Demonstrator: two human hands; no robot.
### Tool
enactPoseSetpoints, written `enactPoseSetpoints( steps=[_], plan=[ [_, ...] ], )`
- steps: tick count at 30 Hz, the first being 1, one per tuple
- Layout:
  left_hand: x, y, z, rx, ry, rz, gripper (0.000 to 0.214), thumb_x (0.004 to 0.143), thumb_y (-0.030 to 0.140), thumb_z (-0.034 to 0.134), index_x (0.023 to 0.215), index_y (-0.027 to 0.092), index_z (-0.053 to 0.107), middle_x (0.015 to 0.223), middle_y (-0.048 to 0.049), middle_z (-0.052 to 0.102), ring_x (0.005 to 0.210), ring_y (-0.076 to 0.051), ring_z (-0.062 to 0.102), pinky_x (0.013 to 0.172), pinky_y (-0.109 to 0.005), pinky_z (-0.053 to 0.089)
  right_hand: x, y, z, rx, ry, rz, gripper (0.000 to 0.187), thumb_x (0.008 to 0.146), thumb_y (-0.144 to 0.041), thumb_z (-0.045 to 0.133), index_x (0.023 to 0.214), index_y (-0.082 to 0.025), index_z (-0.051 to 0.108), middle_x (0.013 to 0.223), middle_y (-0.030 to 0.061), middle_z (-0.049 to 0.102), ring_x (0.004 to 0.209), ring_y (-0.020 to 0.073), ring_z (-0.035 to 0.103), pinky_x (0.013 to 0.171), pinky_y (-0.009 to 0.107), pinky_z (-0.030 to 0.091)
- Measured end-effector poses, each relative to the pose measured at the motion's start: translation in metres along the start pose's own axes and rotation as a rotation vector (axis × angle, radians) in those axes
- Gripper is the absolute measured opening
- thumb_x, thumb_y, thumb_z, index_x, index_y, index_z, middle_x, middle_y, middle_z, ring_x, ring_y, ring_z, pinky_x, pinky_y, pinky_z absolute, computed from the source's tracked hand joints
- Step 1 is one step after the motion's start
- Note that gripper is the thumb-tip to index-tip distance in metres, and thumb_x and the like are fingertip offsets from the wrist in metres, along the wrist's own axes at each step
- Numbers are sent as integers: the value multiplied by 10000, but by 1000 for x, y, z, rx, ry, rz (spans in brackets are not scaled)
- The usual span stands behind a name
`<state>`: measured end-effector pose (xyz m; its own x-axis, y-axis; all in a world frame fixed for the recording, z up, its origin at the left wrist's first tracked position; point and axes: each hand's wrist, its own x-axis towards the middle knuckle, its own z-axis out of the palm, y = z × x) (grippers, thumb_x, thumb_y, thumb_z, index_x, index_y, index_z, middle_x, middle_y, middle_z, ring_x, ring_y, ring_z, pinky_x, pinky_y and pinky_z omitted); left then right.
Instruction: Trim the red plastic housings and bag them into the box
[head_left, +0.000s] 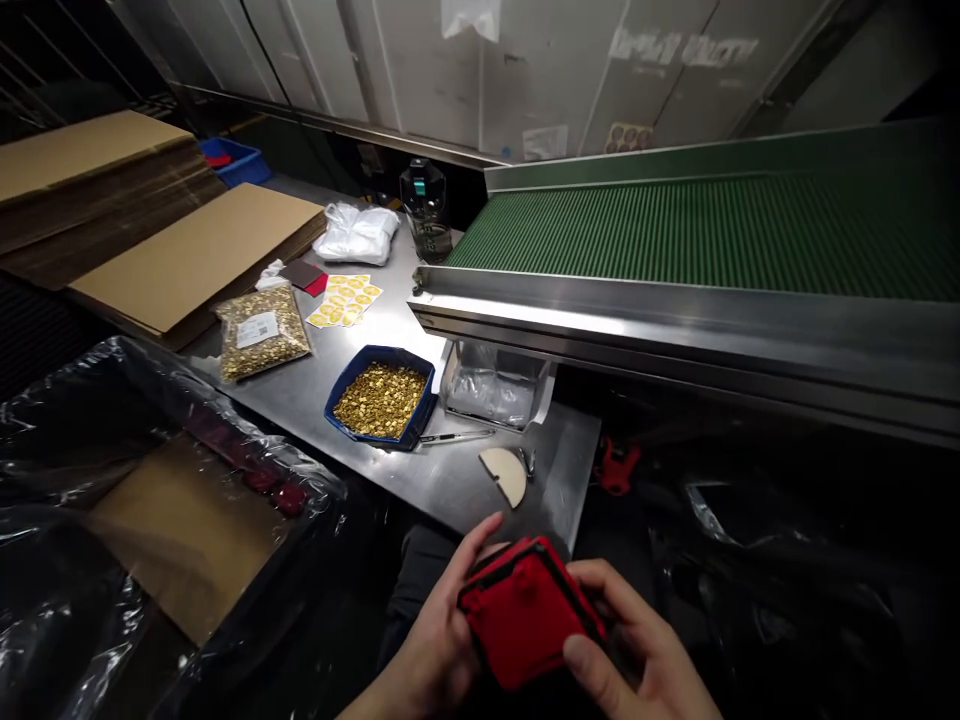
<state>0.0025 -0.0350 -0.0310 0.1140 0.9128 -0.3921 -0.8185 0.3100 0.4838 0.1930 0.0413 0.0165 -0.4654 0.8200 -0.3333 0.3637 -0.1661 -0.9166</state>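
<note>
Head view. The red case (pixel 517 625), black along its edges, is in both hands, just in front of the worktop's near right corner and not set down. The left hand (pixel 439 630) is closed around the case's left side, one digit raised clear of it. The right hand (pixel 637 640) grips the right side, thumb on the red face.

On the steel worktop (pixel 559 450), a blue tray (pixel 422 412) of loose gold pieces (pixel 381 400) stands toward the near edge, a pen (pixel 457 437) just beside it. A pale half-round piece (pixel 506 475) lies toward the near right corner.

Risks, as assessed: the case could drop past the worktop's edge if either grip slackens, as no support but the hands is visible. A forearm catching the tray could tip it and scatter the pieces. A low reach across the corner could sweep the half-round piece off.
</note>
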Motion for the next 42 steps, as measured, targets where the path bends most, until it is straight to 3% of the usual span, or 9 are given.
enactPoseSetpoints(
  steps=[3, 6, 10, 15, 20, 28, 35, 38, 42],
  plan=[
    [2, -6, -8, -302, -63, -195, 787, 875, 720, 558, 1497, 252, 444, 1437, -176, 543, 1311, -388, 527, 1098, -574, 379, 4, 0, 1, -225, -110, -325, 252, 901, -354, 673, 1151, -324, 672, 1092, 54, 756, 1076, 273, 712, 933, 351, 587],
    [2, -14, -16, -394, -133, -279, 727, 849, 652, 657, 1399, 184, 574, 1369, -165, 608, 1324, -359, 523, 1129, -484, 374, 7, 7, 4, -426, -271, -612, 260, 960, -169, 553, 1175, -296, 625, 1064, 16, 762, 1234, 226, 640, 1093, 337, 484],
    [3, -20, -27, -474, -109, -226, 676, 829, 603, 722, 1333, 162, 633, 1323, -137, 651, 1272, -292, 576, 1136, -387, 377, 10, 20, -1, -582, -341, -754, 348, 987, -197, 549, 1330, -254, 545, 1272, 59, 689, 1358, 222, 527, 1136, 351, 441],
    [7, -12, -32, -504, -37, -129, 645, 861, 519, 710, 1376, 156, 575, 1263, -140, 673, 1148, -289, 638, 1055, -499, 461, 69, 48, -21, -750, -77, -534, 369, 953, -74, 407, 1232, -246, 576, 1227, 78, 661, 1191, 201, 610, 1012, 341, 525],
    [5, 0, -20, -502, -38, -128, 802, 850, 572, 647, 1474, 112, 440, 1189, -172, 634, 965, -257, 652, 804, -398, 550, 151, 81, -33, -938, -126, -485, 467, 889, -29, 467, 1266, -266, 606, 1233, 70, 654, 1085, 230, 635, 861, 320, 546],
    [3, 0, -18, -470, -7, -86, 887, 862, 695, 596, 1483, 86, 425, 1128, -168, 647, 910, -251, 660, 763, -370, 558, 157, 98, -44, -974, -147, -438, 314, 930, -155, 507, 1172, -285, 658, 1070, 63, 681, 901, 208, 656, 708, 273, 516],
    [8, -2, -18, -475, 30, -30, 822, 846, 714, 632, 1319, 42, 606, 1239, -183, 684, 1091, -280, 668, 998, -392, 512, 113, 105, -45, -700, 105, -283, 272, 978, -388, 487, 1182, -230, 571, 1070, 104, 695, 908, 254, 697, 755, 351, 564],
    [10, -2, -18, -461, 29, 4, 810, 801, 684, 706, 1300, 52, 624, 1291, -175, 673, 1167, -287, 650, 1025, -369, 505, 77, 102, -34, -140, 152, -80, 331, 1010, -399, 418, 1250, -209, 544, 944, 76, 698, 771, 203, 697, 687, 312, 576],
    [12, -1, -16, -487, 68, -26, 825, 778, 686, 720, 1312, 65, 622, 1339, -177, 645, 1211, -314, 633, 1022, -358, 517, 37, 85, -9, 657, 136, 230, 297, 945, -416, 529, 1003, -169, 684, 769, 38, 602, 650, 147, 554, 594, 263, 505]
  ],
)
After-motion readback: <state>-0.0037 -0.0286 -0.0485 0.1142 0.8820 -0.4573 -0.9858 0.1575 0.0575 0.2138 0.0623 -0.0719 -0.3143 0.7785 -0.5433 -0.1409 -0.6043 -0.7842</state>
